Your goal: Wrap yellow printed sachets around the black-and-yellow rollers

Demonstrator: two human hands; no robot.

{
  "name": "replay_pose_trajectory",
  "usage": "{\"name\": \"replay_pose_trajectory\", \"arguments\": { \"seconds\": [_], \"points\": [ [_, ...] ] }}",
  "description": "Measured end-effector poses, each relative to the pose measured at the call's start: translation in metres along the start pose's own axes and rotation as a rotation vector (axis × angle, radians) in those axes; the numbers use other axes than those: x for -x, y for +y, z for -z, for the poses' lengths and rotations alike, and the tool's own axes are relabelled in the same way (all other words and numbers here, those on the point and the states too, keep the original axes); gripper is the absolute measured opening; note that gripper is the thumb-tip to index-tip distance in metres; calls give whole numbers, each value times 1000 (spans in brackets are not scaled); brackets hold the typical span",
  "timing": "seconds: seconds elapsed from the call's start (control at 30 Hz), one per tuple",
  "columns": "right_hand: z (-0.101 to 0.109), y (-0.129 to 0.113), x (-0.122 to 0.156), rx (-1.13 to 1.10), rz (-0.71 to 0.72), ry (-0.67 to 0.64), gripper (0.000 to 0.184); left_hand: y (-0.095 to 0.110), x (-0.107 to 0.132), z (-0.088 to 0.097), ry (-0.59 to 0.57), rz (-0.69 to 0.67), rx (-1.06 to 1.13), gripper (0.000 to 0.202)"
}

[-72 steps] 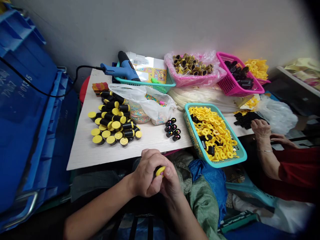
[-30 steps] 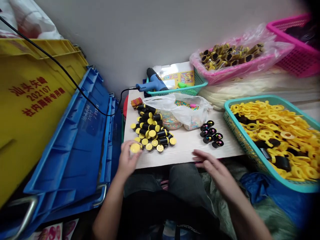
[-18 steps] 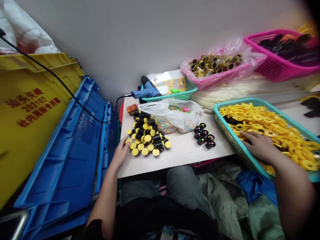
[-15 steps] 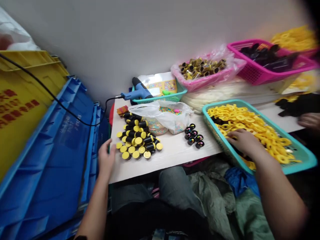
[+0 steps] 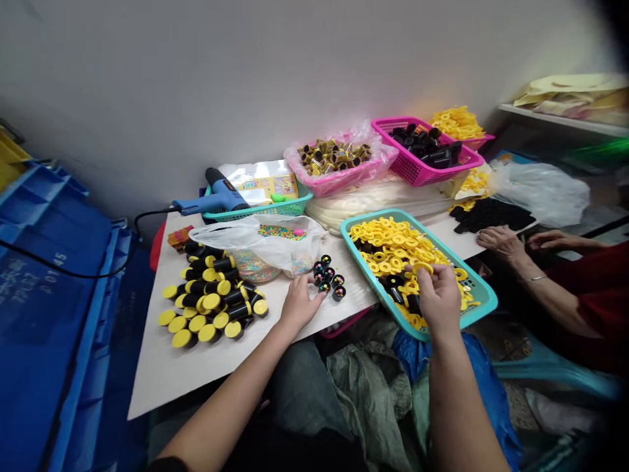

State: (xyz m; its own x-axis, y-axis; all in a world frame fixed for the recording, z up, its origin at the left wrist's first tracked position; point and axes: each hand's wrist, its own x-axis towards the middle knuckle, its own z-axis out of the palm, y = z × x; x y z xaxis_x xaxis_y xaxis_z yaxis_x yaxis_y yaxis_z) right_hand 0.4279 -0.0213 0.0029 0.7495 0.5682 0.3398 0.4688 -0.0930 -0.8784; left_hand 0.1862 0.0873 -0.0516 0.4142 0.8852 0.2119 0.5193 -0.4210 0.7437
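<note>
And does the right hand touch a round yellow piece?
Touching: in the head view, the right hand pinches the round yellow piece between thumb and fingers.

Wore faded grey-blue denim jeans [image 5: 304, 393], a black top [image 5: 289, 452] directly below the jeans in view, and a short black sleeve [image 5: 170, 464] farther left of them; went bare-armed past the sleeve.

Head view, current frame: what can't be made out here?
All in the head view:
Left hand: whether its fingertips grip one of the small black cups; the hand itself hides the contact.
Right hand: its fingers cover part of the yellow piece, so the full shape is unclear.
Front teal basket: its floor lies hidden under yellow rings.
Blue crate: cut off by the left edge; its lettering is too faint to read fully.
</note>
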Motion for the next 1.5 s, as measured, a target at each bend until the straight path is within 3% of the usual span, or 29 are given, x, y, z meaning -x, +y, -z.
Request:
{"name": "replay_pose_trajectory", "arguments": {
  "seconds": [0.1,0.2,0.33,0.43,0.67,0.93,1.1,1.33,1.43,1.5],
  "points": [
    [5,2,18,-266,-60,-17,31,-2,1,-18,48,80,-35,29],
    [4,-2,38,-385,-157,-96,28,0,3,-27,80,116,-35,26],
    [-6,-18,68,-554,-318,-406,32,5,8,-25,126,128,25,20],
    [-19,-30,88,-663,-370,-491,32,11,26,-11,110,94,118,26],
    [-54,-62,124,-719,-451,-615,38,29,90,47,-113,-45,560,28],
    [-78,-85,161,-710,-406,-660,35,24,112,87,-146,-90,566,28],
    [-84,-94,178,-684,-375,-654,36,21,118,100,-90,-199,421,30],
    [-89,-98,193,-642,-380,-707,35,10,124,104,48,-305,372,37],
    [-90,-98,193,-711,-399,-812,38,11,122,106,88,-390,332,43],
    [-90,-101,192,-768,-423,-957,51,14,121,108,121,-455,277,49]
  ]
}}
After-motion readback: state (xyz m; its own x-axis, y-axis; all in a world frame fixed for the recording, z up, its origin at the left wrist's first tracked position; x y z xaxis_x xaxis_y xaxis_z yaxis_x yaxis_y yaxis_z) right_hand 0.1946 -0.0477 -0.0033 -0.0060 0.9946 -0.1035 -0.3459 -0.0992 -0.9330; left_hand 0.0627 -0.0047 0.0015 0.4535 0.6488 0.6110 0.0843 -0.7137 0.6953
